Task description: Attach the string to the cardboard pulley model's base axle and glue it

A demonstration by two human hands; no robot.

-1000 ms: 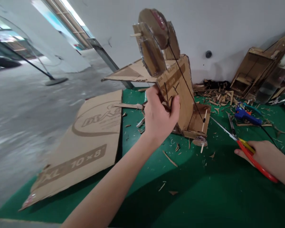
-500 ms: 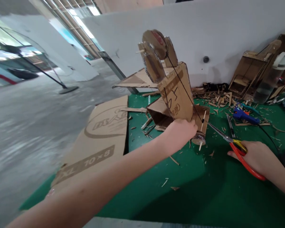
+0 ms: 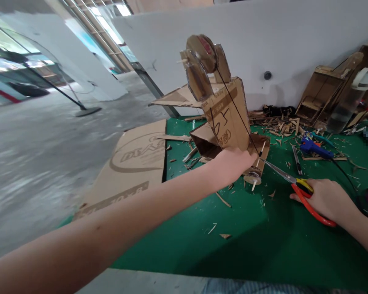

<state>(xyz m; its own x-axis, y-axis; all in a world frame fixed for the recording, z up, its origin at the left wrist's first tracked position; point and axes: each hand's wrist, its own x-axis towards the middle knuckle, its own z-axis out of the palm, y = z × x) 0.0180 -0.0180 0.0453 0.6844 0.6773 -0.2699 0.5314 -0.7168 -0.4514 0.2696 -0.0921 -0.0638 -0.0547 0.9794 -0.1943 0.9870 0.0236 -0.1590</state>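
Note:
A cardboard model (image 3: 230, 118) stands on the green table, with a cardboard wheel (image 3: 202, 53) at its top. From the wheel a dark string (image 3: 233, 98) slants down to a thin wooden stick (image 3: 261, 153) over the model's open base. My left hand (image 3: 233, 163) is closed at the base, its fingertips beside the stick and string; what they pinch is hidden. My right hand (image 3: 328, 200) grips scissors (image 3: 303, 190) with red and yellow handles. Their blade tips point left and reach the stick, close to my left fingertips.
A flat cardboard sheet (image 3: 138, 159) lies at the left table edge. On the right are a utility knife (image 3: 297, 160), a blue glue gun (image 3: 315, 149) with a cord, and a clear bottle (image 3: 346, 106). Cardboard scraps (image 3: 283, 126) pile up by the wall.
The scissors have moved slightly left and up, bringing their tips to the stick. My left hand has shifted a little towards the stick, and its fingertips now cover part of it.

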